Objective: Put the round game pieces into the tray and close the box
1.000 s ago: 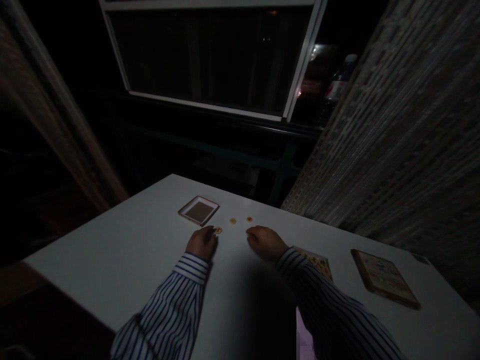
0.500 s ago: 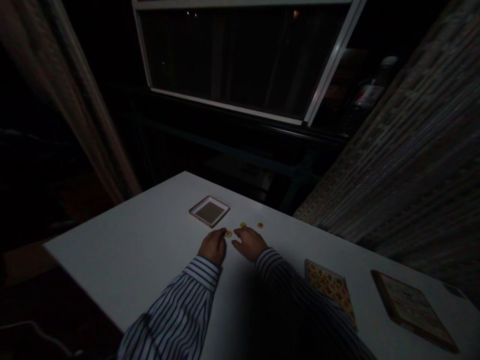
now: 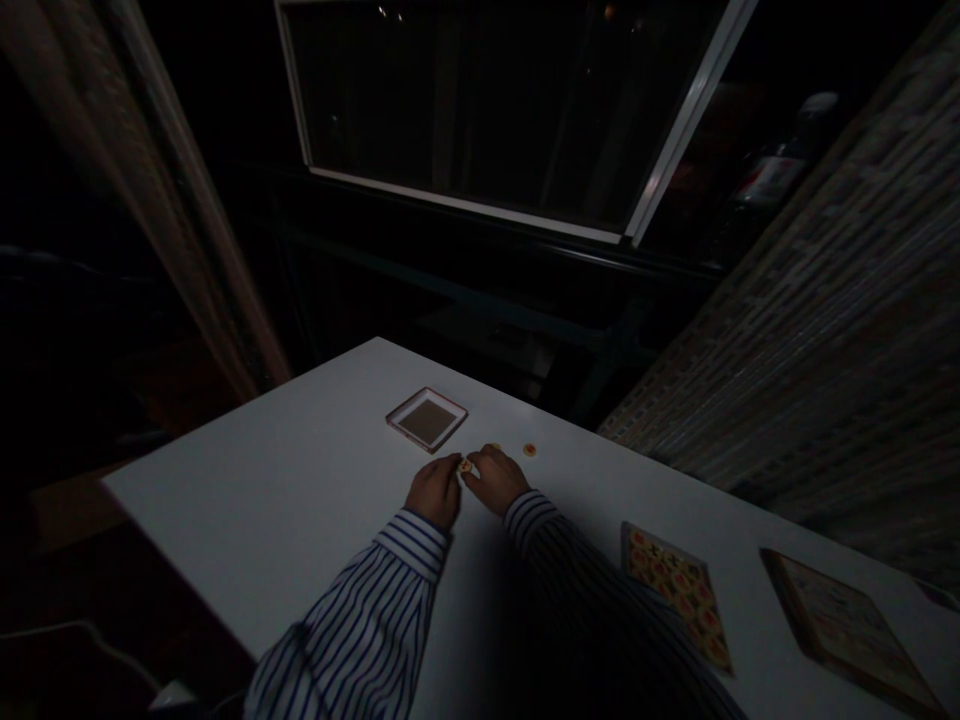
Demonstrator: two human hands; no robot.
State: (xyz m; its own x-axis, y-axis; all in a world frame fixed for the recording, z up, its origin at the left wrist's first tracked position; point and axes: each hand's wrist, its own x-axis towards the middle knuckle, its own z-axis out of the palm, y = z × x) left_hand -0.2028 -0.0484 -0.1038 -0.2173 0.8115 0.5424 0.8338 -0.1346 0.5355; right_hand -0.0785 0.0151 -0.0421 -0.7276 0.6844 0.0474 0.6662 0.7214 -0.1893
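My left hand (image 3: 436,489) and my right hand (image 3: 496,480) are close together over the white table (image 3: 300,480). A small round Chinese chess piece (image 3: 465,466) with a dark mark sits between their fingertips, held from both sides. Just beyond my right fingers, a second yellowish piece (image 3: 496,447) is mostly hidden. A third piece (image 3: 529,450), marked in red, lies farther right on the table. Behind my left hand stands a shallow square box part (image 3: 395,428) with a raised rim; no pieces show inside it.
Right of my sleeve lies a tray full of round pieces (image 3: 679,590), partly covered by the arm. Farther right is a flat brown-edged box (image 3: 847,620). A beaded curtain (image 3: 810,300) hangs along the right side, with a bottle (image 3: 776,170) behind it.
My right hand has moved left and its fingers have closed in on the piece at my left fingertips. The whole view has shifted slightly.
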